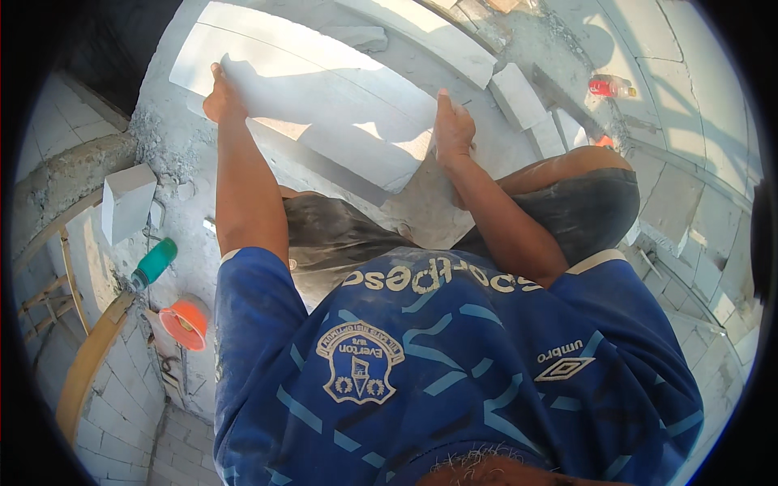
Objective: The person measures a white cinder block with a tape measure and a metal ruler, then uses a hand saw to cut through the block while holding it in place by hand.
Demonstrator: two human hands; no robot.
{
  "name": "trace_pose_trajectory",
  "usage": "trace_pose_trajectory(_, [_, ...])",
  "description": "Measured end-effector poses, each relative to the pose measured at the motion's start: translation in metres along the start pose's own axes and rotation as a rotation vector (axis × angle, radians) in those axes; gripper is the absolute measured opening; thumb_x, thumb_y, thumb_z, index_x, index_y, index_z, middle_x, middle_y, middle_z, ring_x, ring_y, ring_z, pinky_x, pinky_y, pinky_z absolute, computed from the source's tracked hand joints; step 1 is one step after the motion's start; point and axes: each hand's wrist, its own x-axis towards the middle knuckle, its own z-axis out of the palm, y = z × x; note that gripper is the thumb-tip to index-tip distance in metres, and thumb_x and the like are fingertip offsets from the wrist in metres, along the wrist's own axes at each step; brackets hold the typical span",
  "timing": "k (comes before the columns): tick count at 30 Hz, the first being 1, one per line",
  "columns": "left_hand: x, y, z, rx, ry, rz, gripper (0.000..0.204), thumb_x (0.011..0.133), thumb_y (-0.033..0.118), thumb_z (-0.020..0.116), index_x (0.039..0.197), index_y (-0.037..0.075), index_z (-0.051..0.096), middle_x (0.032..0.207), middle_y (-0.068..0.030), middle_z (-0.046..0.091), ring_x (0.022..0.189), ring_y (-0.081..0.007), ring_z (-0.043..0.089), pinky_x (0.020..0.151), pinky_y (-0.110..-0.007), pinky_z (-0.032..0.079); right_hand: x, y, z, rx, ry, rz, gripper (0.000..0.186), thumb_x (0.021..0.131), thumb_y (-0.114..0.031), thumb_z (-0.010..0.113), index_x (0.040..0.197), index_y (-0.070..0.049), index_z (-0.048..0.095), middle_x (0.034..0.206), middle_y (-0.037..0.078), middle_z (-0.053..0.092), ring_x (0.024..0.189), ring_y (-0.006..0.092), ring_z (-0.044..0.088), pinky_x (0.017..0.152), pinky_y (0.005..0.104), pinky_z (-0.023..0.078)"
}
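Note:
A long white block (324, 101), which looks like lightweight concrete, lies in front of my bent legs. A thin dark line runs lengthwise along its upper face, and shadows fall across it. My left hand (223, 97) grips its left end with the thumb up along the edge; the other fingers are mostly hidden. At the opposite end my right hand (454, 128) holds the block's right edge, thumb raised and fingers curled. Both arms reach forward.
Beyond the block lie another long white slab (425, 36) and shorter block pieces (519, 95). At left are a small block (128, 202), a green bottle (154, 263), an orange bucket (185, 324) and a wooden beam (93, 368). A red-labelled bottle (609, 87) lies at far right.

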Motion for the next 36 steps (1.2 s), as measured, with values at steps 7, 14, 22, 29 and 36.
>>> trace_pose_trajectory(7, [0.008, 0.005, 0.000, 0.131, 0.062, -0.026, 0.086, 0.092, 0.070, 0.059, 0.106, -0.014, 0.069, 0.113, -0.0254, 0.071, 0.102, -0.0379, 0.069, 0.090, -0.045, 0.056, -0.007, -0.006, -0.014, -0.086, -0.120, -0.035, 0.071, 0.095, -0.056, 0.060, 0.119, 0.010, 0.069, 0.113, 0.031, 0.071, 0.110, 0.0381, 0.069, 0.100, 0.0410, 0.049])
trace_pose_trajectory(14, [0.019, 0.003, -0.004, 0.148, 0.025, -0.039, 0.089, 0.092, 0.071, 0.058, 0.114, -0.015, 0.067, 0.120, -0.0261, 0.069, 0.107, -0.0381, 0.068, 0.094, -0.043, 0.055, -0.016, 0.002, -0.016, -0.194, -0.118, -0.059, 0.074, 0.094, -0.059, 0.062, 0.119, 0.011, 0.069, 0.115, 0.033, 0.070, 0.114, 0.0407, 0.067, 0.103, 0.0413, 0.048])
trace_pose_trajectory(22, [0.006, -0.002, 0.007, 0.048, -0.252, 0.017, 0.093, 0.093, 0.075, 0.051, 0.120, -0.012, 0.066, 0.111, -0.0177, 0.073, 0.101, -0.0321, 0.072, 0.085, -0.039, 0.059, -0.026, -0.014, -0.022, -0.030, -0.029, 0.043, 0.075, 0.091, -0.062, 0.060, 0.085, 0.012, 0.070, 0.089, 0.034, 0.069, 0.089, 0.0414, 0.070, 0.086, 0.0467, 0.050])
trace_pose_trajectory(29, [0.007, -0.004, -0.013, 0.181, -0.113, 0.000, 0.094, 0.091, 0.078, 0.051, 0.120, -0.010, 0.066, 0.122, -0.0190, 0.069, 0.105, -0.0321, 0.068, 0.089, -0.041, 0.057, -0.015, -0.039, -0.039, -0.073, -0.205, 0.036, 0.077, 0.088, -0.055, 0.068, 0.113, 0.017, 0.067, 0.107, 0.034, 0.070, 0.108, 0.0358, 0.069, 0.091, 0.0402, 0.053])
trace_pose_trajectory(36, [0.007, -0.009, -0.023, 0.305, -0.091, 0.029, 0.096, 0.092, 0.078, 0.046, 0.120, -0.012, 0.067, 0.119, -0.0194, 0.071, 0.107, -0.0324, 0.069, 0.091, -0.041, 0.056, 0.011, -0.267, -0.230, -0.911, -0.442, -1.120, 0.034, 0.094, -0.028, 0.066, 0.103, 0.004, 0.071, 0.104, 0.020, 0.073, 0.090, 0.0256, 0.067, 0.077, 0.0393, 0.053])
